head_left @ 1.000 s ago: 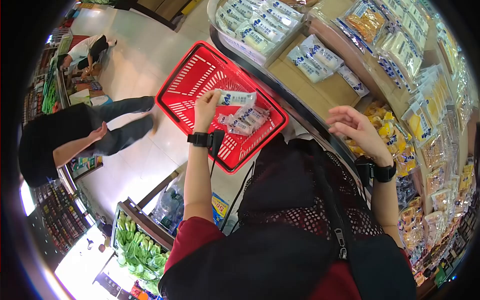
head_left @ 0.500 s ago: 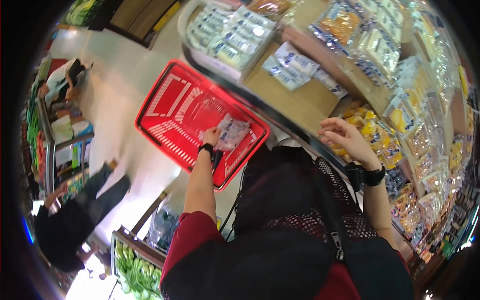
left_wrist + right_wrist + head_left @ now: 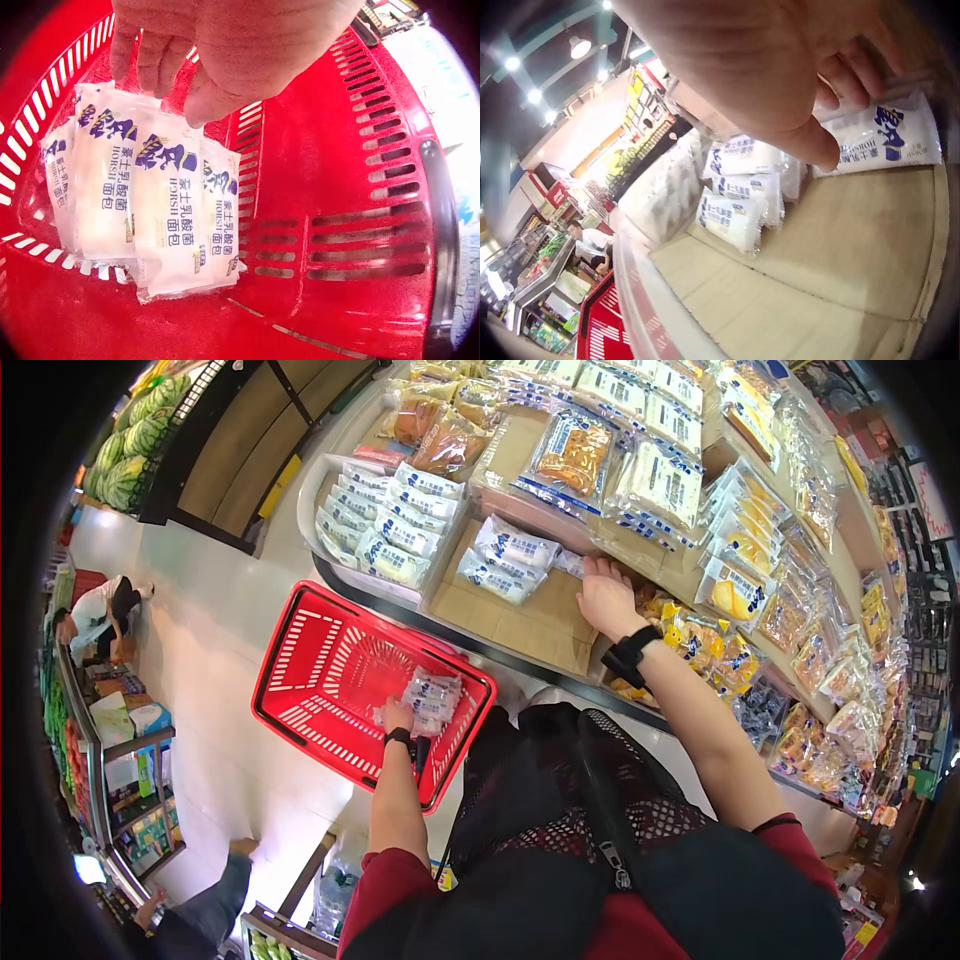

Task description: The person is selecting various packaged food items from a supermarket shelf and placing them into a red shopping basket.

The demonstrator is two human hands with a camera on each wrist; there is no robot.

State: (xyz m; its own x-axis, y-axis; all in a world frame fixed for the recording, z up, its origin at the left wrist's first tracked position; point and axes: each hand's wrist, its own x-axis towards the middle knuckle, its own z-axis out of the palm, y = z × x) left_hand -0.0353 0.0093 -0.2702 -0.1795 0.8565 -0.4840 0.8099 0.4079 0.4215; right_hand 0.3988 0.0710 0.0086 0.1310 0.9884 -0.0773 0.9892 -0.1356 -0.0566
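My left hand [image 3: 398, 716] is inside the red basket [image 3: 375, 622], at several white bread packets [image 3: 432, 695]. In the left wrist view, the thumb of my left hand [image 3: 225, 60] lies over the top end of one packet [image 3: 169, 195], with the fingers bent at its upper edge, seemingly pinching it. My right hand [image 3: 608, 600] reaches into the cardboard-lined tray [image 3: 500, 610]. In the right wrist view, the right hand [image 3: 757, 67] has its thumb at the near end of a single packet [image 3: 881, 139] and its fingers along the far side, not visibly closed round it.
Three or so packets [image 3: 508, 560] lie left of the right hand. A compartment of similar packets [image 3: 400, 525] adjoins, and yellow-wrapped goods [image 3: 690, 645] are on the right. The shelf's dark edge [image 3: 400, 610] runs beside the basket. A person [image 3: 105, 610] bends at the far left.
My right hand has moved from above the shelf edge into the tray, to the single packet. My left hand has lowered a packet into the basket and stays there. The person in black has moved down the view.
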